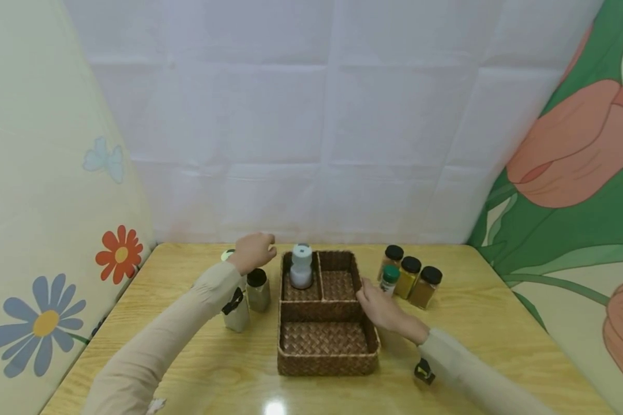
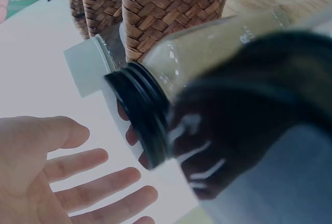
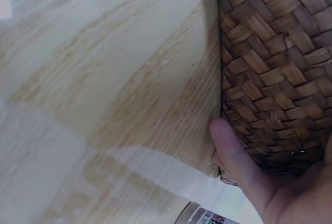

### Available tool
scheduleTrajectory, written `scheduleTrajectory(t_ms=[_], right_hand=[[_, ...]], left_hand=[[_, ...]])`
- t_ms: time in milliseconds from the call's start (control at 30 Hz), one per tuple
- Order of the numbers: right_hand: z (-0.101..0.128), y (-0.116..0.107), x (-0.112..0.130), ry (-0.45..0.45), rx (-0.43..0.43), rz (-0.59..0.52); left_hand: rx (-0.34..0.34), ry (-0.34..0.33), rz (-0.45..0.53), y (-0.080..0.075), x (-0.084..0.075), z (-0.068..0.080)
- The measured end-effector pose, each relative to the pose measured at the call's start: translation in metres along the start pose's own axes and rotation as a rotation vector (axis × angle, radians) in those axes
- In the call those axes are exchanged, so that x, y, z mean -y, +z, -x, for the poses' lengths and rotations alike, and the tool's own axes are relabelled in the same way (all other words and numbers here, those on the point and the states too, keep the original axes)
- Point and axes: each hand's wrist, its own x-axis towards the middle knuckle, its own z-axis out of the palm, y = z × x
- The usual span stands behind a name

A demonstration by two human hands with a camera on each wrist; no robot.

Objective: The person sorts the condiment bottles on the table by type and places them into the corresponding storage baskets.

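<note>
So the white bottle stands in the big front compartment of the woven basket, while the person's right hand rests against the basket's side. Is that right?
Not quite. The head view shows the white bottle in the back left compartment of the woven basket; the big front compartment holds nothing. The right hand does rest against the basket's side.

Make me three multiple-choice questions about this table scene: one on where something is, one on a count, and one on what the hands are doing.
1. Where does the white bottle stand?
A. back left section of the basket
B. front section
C. on the table

2. How many jars stand right of the basket?
A. two
B. four
C. six

3. What is the right hand doing?
A. lifting a jar
B. resting against the basket's side
C. hanging in the air

Answers:
1 A, the head view shows it in the back left section.
2 B, three black lids and one green.
3 B, the right wrist view shows fingers on the weave.
</note>
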Motion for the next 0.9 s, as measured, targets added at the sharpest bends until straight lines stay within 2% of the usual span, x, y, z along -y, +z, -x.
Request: scheduleTrajectory(t_ms=[300,533,900], right_hand=[[0.001,0.000,0.000,-0.029,-0.002,-0.019],[0.001,0.000,0.000,-0.027,-0.006,-0.023],[0.000,0.001,0.000,-0.035,-0.005,-0.005]], left_hand=[[-0.008,-0.029,-0.007,-0.001,0.013,0.005],[-0.014,-0.008,-0.029,0.000,0.028,0.011],[-0.008,-0.056,-0.046,0.007,0.045,0.018]])
